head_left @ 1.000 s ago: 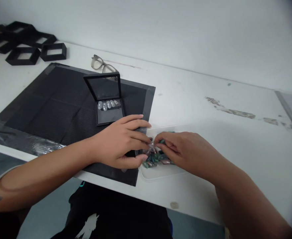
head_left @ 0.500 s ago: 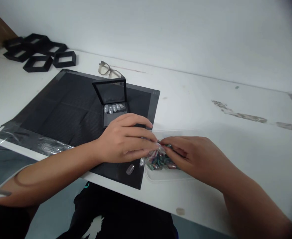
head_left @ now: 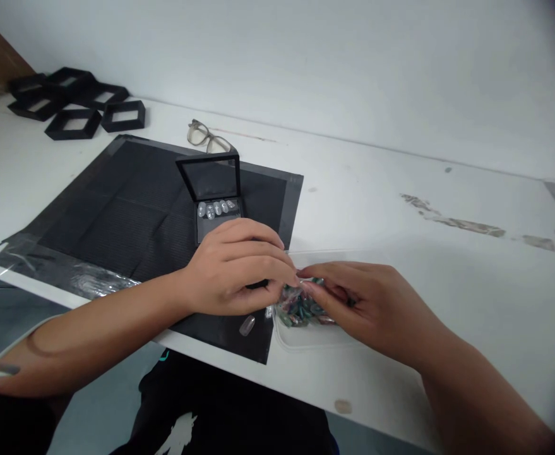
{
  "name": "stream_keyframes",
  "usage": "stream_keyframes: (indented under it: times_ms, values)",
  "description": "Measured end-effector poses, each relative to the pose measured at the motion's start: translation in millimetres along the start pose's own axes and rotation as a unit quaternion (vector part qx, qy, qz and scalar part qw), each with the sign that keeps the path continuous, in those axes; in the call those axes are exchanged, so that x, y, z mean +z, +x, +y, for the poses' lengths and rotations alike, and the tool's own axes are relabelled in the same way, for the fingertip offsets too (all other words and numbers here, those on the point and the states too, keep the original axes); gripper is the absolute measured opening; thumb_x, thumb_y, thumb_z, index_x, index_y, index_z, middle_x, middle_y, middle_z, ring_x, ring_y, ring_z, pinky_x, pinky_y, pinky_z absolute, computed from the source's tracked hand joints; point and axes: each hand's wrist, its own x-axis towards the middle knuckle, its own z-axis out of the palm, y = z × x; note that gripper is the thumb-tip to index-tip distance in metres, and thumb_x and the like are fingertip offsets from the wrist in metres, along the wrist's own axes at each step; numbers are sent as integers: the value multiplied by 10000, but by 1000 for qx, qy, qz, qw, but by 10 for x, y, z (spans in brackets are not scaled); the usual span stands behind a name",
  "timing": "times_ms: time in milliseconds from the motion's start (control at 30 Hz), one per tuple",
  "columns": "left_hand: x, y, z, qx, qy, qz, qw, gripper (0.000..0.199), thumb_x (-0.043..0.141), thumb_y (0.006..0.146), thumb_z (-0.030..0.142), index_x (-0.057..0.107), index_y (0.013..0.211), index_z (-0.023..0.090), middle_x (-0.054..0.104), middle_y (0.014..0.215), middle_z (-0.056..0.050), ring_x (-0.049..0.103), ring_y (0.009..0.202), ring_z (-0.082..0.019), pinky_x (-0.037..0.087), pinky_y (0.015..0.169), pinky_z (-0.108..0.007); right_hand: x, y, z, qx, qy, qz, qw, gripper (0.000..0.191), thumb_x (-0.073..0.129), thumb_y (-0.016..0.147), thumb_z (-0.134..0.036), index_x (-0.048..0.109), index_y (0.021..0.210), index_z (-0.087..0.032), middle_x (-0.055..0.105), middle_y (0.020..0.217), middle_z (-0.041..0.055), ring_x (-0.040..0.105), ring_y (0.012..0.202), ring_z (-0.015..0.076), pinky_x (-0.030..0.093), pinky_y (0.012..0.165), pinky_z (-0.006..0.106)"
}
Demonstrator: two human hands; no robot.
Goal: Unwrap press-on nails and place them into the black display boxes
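Two bare hands meet over one translucent plastic tray near the front edge of the white table; in the tray, between and below the fingertips, lies one heap of many glossy nail-shaped pieces, green, teal and a few pinkish, overlapped too closely to count, with what looks like one clear plastic bag about them; the left hand arches in from the left, its fingers curved and their tips at the plastic, though I cannot tell whether they pinch it; the right hand comes from the other side, its thumb and forefinger closed together on the plastic, its palm covering part of the heap.

Just beyond the left hand one black hinged display case stands open with its lid tilted up; five pale, shiny press-on nails sit in a single row along its hinge side; the case rests on one black mat; one loose clear nail tip lies on the mat, near the tray; one pair of eyeglasses lies folded open behind the case; six black rectangular frames cluster at the far left, some overlapping.
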Motion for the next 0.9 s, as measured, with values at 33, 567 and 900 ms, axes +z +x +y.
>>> stream_keyframes:
  times_ms: [33,567,900]
  values:
    - [5,2,4,-2,1,2,1000,183,733,750,118,674,890,220,788,821,56,724,791,-150,608,779,-292,2,1,3,-4,0,-1,1000,216,552,978,-325,744,1018,-235,711,697,-23,544,504,84,380,510,225]
    - [52,-15,3,-3,-14,-4,1000,165,758,765,147,678,897,204,779,804,44,702,774,-152,600,726,-288,22,-4,-90,-25,10,25,999,194,571,981,-343,726,1012,-230,647,634,-34,531,506,90,377,501,224]
    - [-485,-61,128,144,228,-26,963,66,707,876,199,743,931,206,804,889,21,760,877,-189,607,876,-381,-136,-77,279,34,-88,115,989,160,611,958,-327,754,954,-257,726,734,-1,598,561,137,456,550,279]
